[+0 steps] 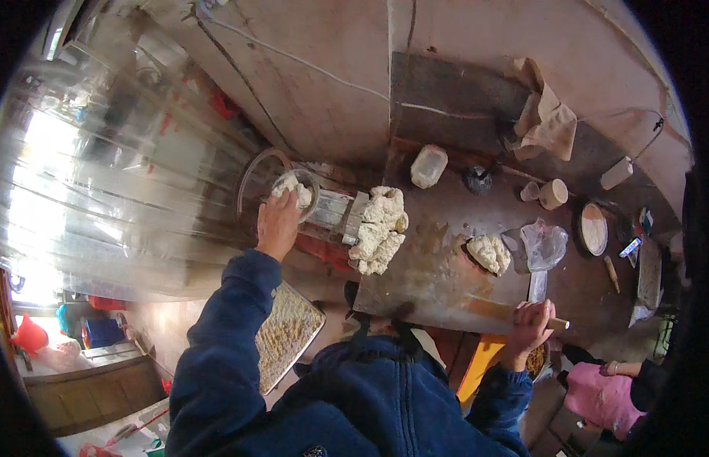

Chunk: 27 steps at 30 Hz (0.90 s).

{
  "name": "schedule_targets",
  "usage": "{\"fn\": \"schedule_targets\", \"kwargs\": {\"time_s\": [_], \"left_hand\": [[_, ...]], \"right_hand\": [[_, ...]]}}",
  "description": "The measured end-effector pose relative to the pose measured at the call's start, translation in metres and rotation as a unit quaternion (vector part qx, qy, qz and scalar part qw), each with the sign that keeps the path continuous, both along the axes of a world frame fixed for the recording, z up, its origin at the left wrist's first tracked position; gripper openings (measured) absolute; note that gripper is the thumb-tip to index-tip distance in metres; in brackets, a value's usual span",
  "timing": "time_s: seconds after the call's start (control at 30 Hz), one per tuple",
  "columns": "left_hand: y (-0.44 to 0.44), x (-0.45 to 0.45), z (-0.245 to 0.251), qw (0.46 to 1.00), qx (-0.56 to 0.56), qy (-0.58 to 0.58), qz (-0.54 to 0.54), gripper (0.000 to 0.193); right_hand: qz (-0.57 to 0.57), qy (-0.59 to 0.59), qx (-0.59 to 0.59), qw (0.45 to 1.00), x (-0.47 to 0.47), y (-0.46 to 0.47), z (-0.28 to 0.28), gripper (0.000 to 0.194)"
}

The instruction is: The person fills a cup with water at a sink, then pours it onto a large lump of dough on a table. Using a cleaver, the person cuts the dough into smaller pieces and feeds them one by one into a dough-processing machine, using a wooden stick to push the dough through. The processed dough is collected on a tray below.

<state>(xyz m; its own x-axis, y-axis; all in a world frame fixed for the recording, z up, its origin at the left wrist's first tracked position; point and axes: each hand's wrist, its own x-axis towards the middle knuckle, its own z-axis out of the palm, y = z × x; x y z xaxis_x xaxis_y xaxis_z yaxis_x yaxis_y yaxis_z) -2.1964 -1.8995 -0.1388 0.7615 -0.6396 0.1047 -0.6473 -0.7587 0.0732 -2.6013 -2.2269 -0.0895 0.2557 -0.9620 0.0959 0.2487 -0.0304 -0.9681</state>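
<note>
My left hand (279, 224) rests over the near rim of a round, clear bowl (315, 197), its fingers at a piece of pale dough (291, 188) inside. Whether those fingers grip the dough is hard to tell. To the right, a large lumpy mass of dough (379, 231) lies at the left end of the brown table (434, 285), beside a metal machine part (334, 212). My right hand (531, 327) is closed around a wooden handle (559, 324) at the table's near edge. A flat blade (538, 285) extends from that fist. A smaller dough lump (489, 254) sits farther in on the table.
A clear plastic bag (543, 244), a plastic container (429, 167) and a round dish of flour-like powder (594, 228) stand on the table. A grainy tray (289, 334) is below at left. Another person in a pink apron (603, 397) is at lower right. Plastic strip curtains hang left.
</note>
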Motion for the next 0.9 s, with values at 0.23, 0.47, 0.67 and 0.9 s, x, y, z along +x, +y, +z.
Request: {"fn": "schedule_targets", "kwargs": {"time_s": [0.23, 0.47, 0.67, 0.9], "left_hand": [[-0.011, 0.015, -0.009, 0.996, 0.059, -0.036, -0.052, 0.012], [-0.009, 0.031, -0.029, 0.998, 0.053, 0.018, -0.043, 0.009], [-0.013, 0.029, -0.007, 0.997, 0.06, -0.051, 0.007, 0.014], [-0.007, 0.024, 0.005, 0.995, -0.059, -0.022, -0.08, 0.03]], "right_hand": [[0.03, -0.018, 0.04, 0.999, 0.008, 0.009, -0.006, 0.035], [0.031, 0.032, 0.016, 0.999, 0.019, 0.008, -0.008, 0.035], [0.027, 0.041, 0.002, 0.999, 0.023, 0.005, 0.005, 0.036], [0.027, 0.003, 0.027, 0.999, 0.015, 0.0, 0.013, 0.036]]}}
